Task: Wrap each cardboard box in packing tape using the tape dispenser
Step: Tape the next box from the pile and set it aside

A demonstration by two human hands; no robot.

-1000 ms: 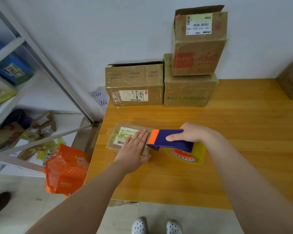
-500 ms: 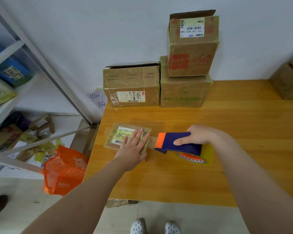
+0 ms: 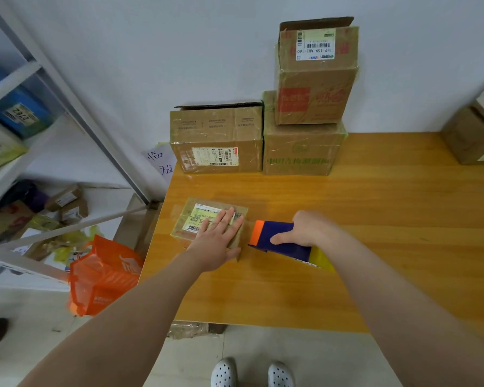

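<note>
Two hands on the job: left hand (image 3: 215, 243) flat, fingers straight and spread, pressing down on the small cardboard box (image 3: 192, 219) near the worktop's (image 3: 389, 219) left edge; right hand (image 3: 309, 229), just right of the box, curled round the blue tape dispenser (image 3: 274, 237), its orange nose facing the box's right side, contact impossible to tell

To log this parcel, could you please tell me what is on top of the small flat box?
The left hand lies flat on the small flat box, hiding part of its label.
</note>
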